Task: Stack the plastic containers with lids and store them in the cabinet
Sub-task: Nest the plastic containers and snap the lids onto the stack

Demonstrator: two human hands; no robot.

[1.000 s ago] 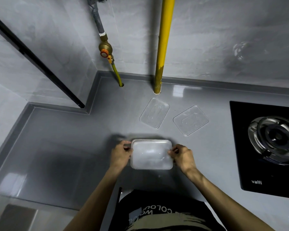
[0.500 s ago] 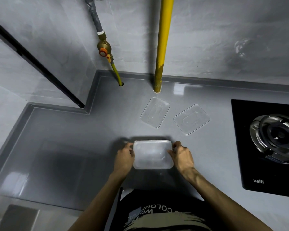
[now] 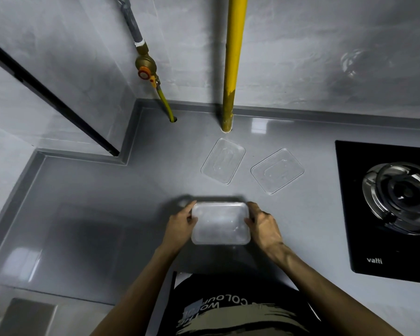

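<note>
A clear rectangular plastic container (image 3: 220, 223) sits on the grey countertop (image 3: 95, 214) right in front of me. My left hand (image 3: 181, 225) grips its left side and my right hand (image 3: 263, 225) grips its right side. Whether a lid covers it, or whether it is more than one nested container, I cannot tell. Two clear plastic lids lie flat further back: one lid (image 3: 223, 164) below the yellow pipe, the other lid (image 3: 277, 170) to its right, both apart from my hands.
A black gas hob (image 3: 386, 209) with one burner fills the right side. A yellow pipe (image 3: 233, 64) and a gas valve with hose (image 3: 146, 69) run down the back wall. The counter steps back at the left. My torso is at the front edge.
My hands have slid from the container's corners to grip its two short sides more fully. The container has stayed in nearly the same place.
</note>
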